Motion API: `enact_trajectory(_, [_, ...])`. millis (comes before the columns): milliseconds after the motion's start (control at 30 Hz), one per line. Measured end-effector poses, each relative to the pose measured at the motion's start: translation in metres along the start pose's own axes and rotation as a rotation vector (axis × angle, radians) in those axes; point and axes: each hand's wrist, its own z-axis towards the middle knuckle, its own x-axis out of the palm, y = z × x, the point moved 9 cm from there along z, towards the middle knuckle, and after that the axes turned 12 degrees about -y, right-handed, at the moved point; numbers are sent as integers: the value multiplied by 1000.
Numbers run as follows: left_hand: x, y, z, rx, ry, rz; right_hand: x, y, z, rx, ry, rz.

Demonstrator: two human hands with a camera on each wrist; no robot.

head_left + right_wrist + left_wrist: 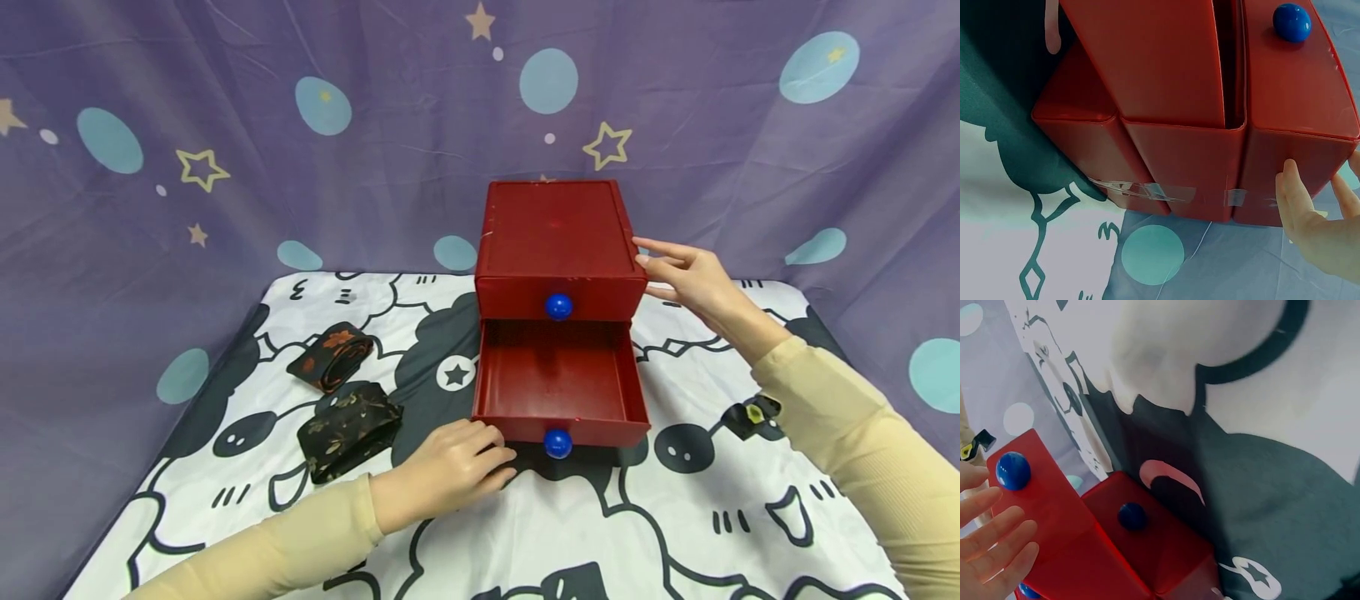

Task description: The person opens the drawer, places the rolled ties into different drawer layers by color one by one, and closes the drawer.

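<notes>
A red drawer cabinet [558, 229] with blue ball knobs stands at the back of the cloth-covered table. Its middle drawer [600, 432] is pulled out, and the red inside holds nothing. My left hand [453, 467] is at this drawer's front left corner, fingers extended beside the blue knob [557, 443]. In the left wrist view those fingers [1000, 540] look straight, next to the drawer front. My right hand [690, 279] touches the cabinet's upper right side with outstretched fingers, and the right wrist view shows the fingertips [1291, 172] against the top tier's side wall.
Left of the cabinet lie a rolled dark fabric strip [330, 354] with orange leaves and a folded dark cloth [348, 429] with a gold print. A small black piece with a yellow mark [750, 415] lies near my right sleeve. A purple curtain [405, 100] hangs behind.
</notes>
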Motion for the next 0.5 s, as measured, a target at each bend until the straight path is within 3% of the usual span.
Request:
enact_trajectory(267, [-5,7,-10,-7,105,4,0,0,0,5,5,-6])
enact_trajectory(500, [-13,13,-18,-13,124,-10,1,0,-1,5,11,17])
